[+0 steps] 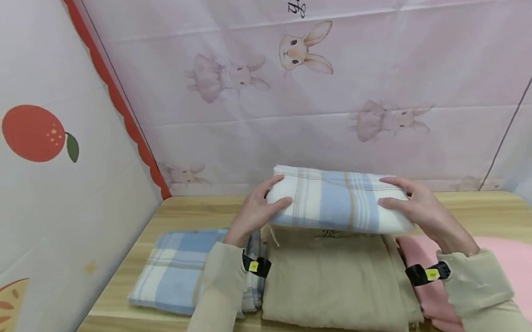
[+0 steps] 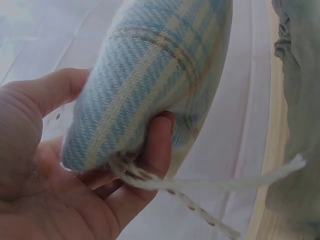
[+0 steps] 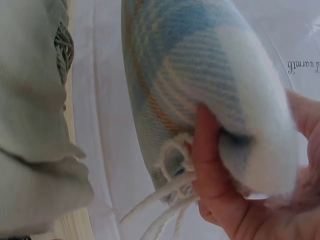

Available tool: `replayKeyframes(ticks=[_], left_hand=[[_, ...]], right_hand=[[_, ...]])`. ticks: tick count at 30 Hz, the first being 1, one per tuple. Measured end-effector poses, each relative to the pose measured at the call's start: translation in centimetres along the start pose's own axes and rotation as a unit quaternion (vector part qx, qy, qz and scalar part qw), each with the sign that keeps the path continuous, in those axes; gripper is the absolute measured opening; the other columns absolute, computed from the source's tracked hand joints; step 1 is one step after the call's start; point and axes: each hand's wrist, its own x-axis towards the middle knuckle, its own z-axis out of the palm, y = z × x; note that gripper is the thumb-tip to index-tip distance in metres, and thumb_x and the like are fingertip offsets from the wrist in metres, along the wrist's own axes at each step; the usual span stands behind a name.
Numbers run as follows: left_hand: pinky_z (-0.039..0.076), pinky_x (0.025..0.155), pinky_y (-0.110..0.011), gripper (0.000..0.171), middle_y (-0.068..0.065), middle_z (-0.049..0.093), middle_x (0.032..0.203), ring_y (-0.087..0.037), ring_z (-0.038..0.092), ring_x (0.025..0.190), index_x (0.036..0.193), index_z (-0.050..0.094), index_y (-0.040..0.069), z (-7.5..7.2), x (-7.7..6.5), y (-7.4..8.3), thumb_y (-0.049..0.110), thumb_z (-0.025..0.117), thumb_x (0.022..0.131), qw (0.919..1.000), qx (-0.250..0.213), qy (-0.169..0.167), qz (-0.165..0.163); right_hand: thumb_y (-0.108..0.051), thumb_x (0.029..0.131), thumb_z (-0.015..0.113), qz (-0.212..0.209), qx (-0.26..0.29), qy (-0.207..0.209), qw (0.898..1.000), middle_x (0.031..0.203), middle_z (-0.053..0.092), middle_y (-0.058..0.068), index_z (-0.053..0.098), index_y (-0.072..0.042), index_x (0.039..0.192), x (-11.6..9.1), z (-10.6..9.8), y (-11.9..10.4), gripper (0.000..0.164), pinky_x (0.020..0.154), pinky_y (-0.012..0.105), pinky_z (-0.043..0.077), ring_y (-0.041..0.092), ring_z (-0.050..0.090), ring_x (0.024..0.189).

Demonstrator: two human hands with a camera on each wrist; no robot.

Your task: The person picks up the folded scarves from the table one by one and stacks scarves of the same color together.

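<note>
A folded blue-and-white plaid scarf (image 1: 333, 197) with thin orange lines is held up over the back of a folded khaki scarf (image 1: 330, 282). My left hand (image 1: 257, 207) grips its left end, thumb on one face and fingers curled round the other in the left wrist view. At the right end, my right hand (image 1: 416, 207) grips it the same way. White twisted fringe (image 2: 230, 181) dangles by the left fingers. More knotted fringe (image 3: 175, 155) hangs beside the right fingers in the right wrist view.
Another blue-and-white plaid folded scarf (image 1: 172, 271) lies left of the khaki one, partly behind my left sleeve. To the right is a folded pink cloth (image 1: 531, 274). All rest on a wooden table (image 1: 118, 330), with printed sheets (image 1: 244, 136) hanging at its back and left.
</note>
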Motion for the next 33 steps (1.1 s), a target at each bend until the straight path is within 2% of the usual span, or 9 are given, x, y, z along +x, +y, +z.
replayKeyframes(ticks=[10, 19, 26, 33], left_hand=[[0.035, 0.112, -0.055, 0.067, -0.006, 0.027, 0.165, -0.031, 0.029, 0.148, 0.159, 0.037, 0.020, -1.5, -1.5, -0.4, 0.030, 0.067, 0.100, 0.9999, -0.004, -0.011, 0.011], [0.035, 0.111, -0.057, 0.067, -0.005, 0.026, 0.165, -0.030, 0.031, 0.148, 0.158, 0.037, 0.027, -2.4, -2.5, -0.8, 0.035, 0.067, 0.099, 0.9999, 0.002, -0.003, -0.013], [0.033, 0.112, -0.058, 0.067, -0.008, 0.023, 0.166, -0.033, 0.027, 0.149, 0.159, 0.036, 0.021, -3.2, -3.1, -1.3, 0.030, 0.067, 0.100, 1.0000, -0.002, -0.002, -0.004], [0.034, 0.111, -0.058, 0.067, -0.010, 0.027, 0.165, -0.034, 0.031, 0.147, 0.159, 0.037, 0.024, -3.8, -3.5, -1.6, 0.032, 0.068, 0.099, 0.9998, 0.014, 0.012, -0.010]], right_hand=[[-0.017, 0.100, 0.065, -0.007, 0.017, -0.009, 1.000, 0.141, 0.044, 0.032, 0.035, 0.002, 0.155, -0.2, 0.9, -1.2, 0.066, 0.065, 0.029, 0.054, 0.010, 0.059, 0.087], [-0.014, 0.099, 0.066, -0.007, 0.024, -0.019, 1.000, 0.143, 0.042, 0.032, 0.036, 0.002, 0.154, -0.4, 2.1, -1.6, 0.065, 0.068, 0.030, 0.055, 0.017, 0.057, 0.095], [-0.010, 0.097, 0.066, -0.018, 0.024, -0.028, 0.999, 0.146, 0.039, 0.032, 0.038, 0.007, 0.151, -0.2, 3.3, -1.9, 0.064, 0.071, 0.028, 0.054, 0.026, 0.054, 0.107], [-0.008, 0.097, 0.066, -0.027, 0.025, -0.028, 0.999, 0.146, 0.039, 0.033, 0.038, 0.008, 0.151, -0.2, 4.0, -2.2, 0.063, 0.070, 0.029, 0.055, 0.035, 0.053, 0.112]])
